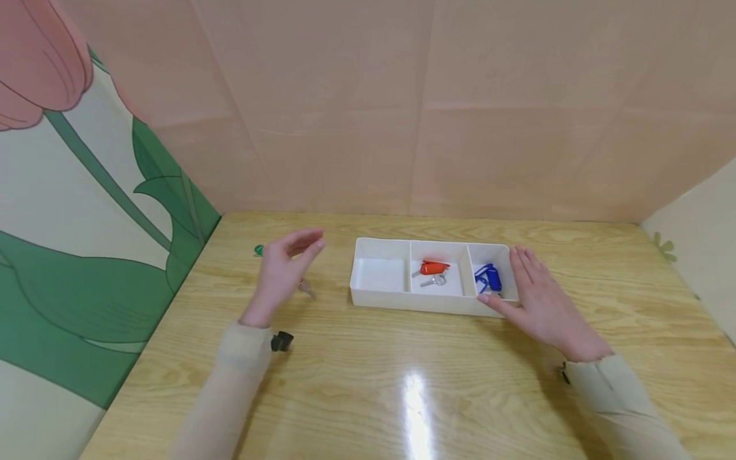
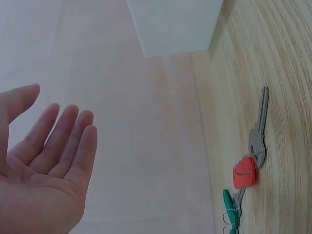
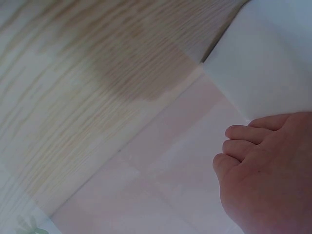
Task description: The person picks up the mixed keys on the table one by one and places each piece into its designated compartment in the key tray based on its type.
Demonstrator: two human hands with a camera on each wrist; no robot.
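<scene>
A white three-compartment box [image 1: 379,298] stands on the table. My right hand [image 1: 540,303] rests at its right end, fingers extended along the end wall and thumb near the front rim. The left compartment is bare. Red key tags [image 1: 434,268] with a silver key [image 1: 439,280] lie in the middle one, and blue key tags [image 1: 493,278] in the right one. To the left of the box, my left hand [image 1: 276,271] is raised with loosely bent fingers and holds nothing. In the left wrist view, a key with a red tag [image 2: 244,173] and keys with green tags [image 2: 230,209] lie on the table.
The wood-grain table [image 1: 356,370] meets a pink covered wall [image 1: 345,128] behind the box. A wall with painted leaves [image 1: 86,300] borders the table on the left, and a pale wall [image 1: 707,236] stands at the right.
</scene>
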